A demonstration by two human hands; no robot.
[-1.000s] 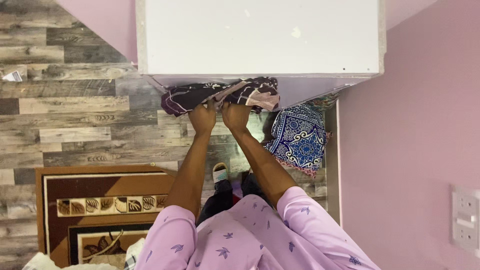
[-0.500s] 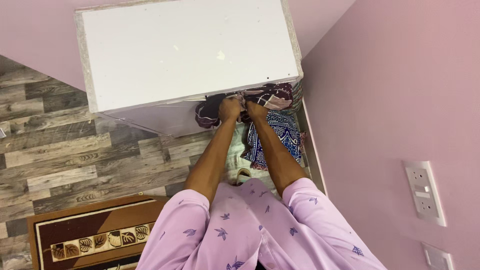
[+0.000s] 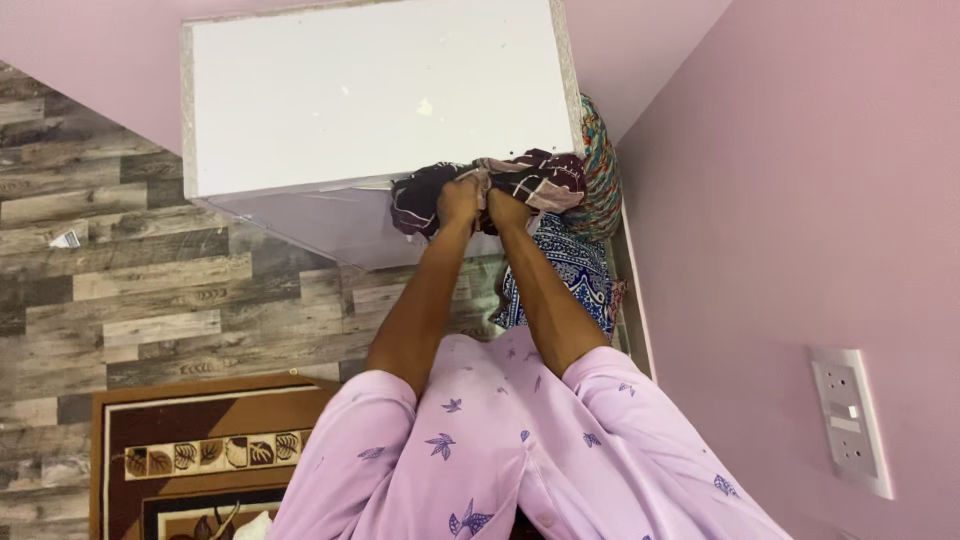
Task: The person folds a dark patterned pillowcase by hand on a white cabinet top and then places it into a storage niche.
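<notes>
Raised, both hands point(image 3: 483, 203) bunch soft dark cloth point(image 3: 535, 177).

Grey wood-plank floor point(image 3: 150, 290) — brown leaf-patterned rug point(image 3: 190, 450) flat on it, white cabinet point(image 3: 370, 95) standing by the wall.

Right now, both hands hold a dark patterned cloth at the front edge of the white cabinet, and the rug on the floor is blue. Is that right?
Not quite: the head view shows the rug is brown, not blue. Both the left hand and right hand do hold the dark patterned cloth at the white cabinet.
</notes>
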